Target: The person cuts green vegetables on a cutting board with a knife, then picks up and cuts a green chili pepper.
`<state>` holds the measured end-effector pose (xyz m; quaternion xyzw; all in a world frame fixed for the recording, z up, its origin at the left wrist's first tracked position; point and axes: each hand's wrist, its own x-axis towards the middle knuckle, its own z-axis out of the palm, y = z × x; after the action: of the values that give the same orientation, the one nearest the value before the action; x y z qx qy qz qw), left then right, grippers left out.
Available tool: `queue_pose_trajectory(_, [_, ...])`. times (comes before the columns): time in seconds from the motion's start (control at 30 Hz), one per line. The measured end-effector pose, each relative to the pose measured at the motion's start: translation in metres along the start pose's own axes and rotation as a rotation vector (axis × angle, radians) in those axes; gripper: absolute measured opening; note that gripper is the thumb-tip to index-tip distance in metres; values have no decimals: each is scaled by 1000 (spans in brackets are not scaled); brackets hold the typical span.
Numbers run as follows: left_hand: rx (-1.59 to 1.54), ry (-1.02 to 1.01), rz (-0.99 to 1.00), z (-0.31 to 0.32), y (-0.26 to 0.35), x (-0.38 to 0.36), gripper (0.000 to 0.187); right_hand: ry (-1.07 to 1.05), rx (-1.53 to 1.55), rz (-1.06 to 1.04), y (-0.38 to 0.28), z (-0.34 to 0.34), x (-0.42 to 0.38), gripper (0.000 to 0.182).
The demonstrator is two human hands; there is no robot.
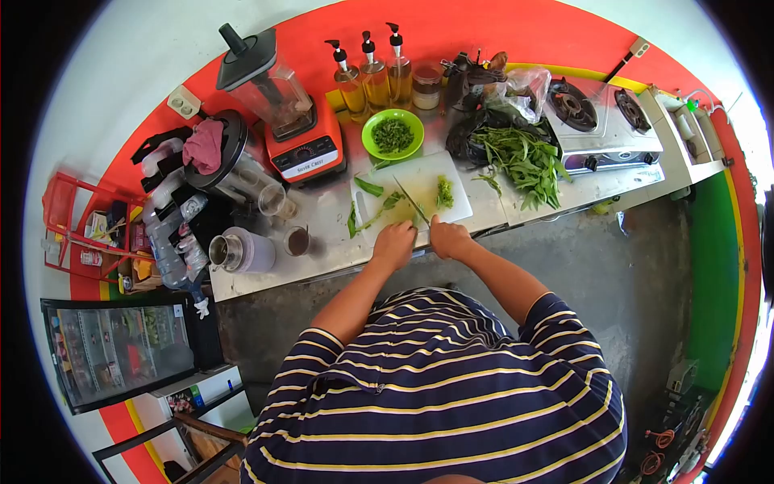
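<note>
My right hand (448,238) is closed round the handle of a knife (413,202), its blade pointing away from me over a white cutting board (459,211). Close to its left, my left hand (396,244) rests at the board's near edge with the fingers bent over green leaves, partly hidden. Long green leaves (368,186) lie on the board's left part, and a small pile of chopped greens (444,192) is right of the blade. Behind the board a green bowl (416,129) holds chopped greens.
An orange blender (303,145) stands left of the bowl, with pump bottles (376,83) behind. Leafy greens (528,165) lie on a black bag to the right, beside a gas stove (609,121). A glass (297,240) and a flask (246,252) stand front left.
</note>
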<state>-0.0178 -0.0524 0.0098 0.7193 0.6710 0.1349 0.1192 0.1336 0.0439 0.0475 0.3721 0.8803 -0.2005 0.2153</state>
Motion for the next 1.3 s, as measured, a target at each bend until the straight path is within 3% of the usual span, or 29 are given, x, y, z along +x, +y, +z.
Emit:
queue_pose_trajectory(0.1, [-71,-13,-60,2,-1,-2,22,-13,22,-7,0,-3,-5,33])
queue_pose_trajectory(0.17, [-47,161,-61,4,2,-5,26,-2,37,8,-1,7,-12,34])
queue_pose_trajectory(0.3, [48,208,-90,2,8,-12,29,5,20,45,-5,17,-23,35])
queue_pose_trajectory(0.53, [49,184,-128,11,10,-12,32,-45,-70,40,-9,-10,-5,39])
queue_pose_trajectory(0.77, [26,185,-122,8,12,-19,38,64,-10,86,-18,33,-6,38])
queue_pose_trajectory(1.0, [-13,244,-88,3,18,-27,49,75,8,84,-14,17,3,34])
queue_pose_trajectory(1.07, [-182,120,-251,1,22,-26,54,79,-16,85,-20,27,-6,31])
queue_pose_trajectory(1.17, [-96,215,-145,4,18,-26,56,128,81,174,-22,37,-4,28])
queue_pose_trajectory(1.3, [-102,180,-143,3,16,-29,59,145,102,165,-19,28,16,25])
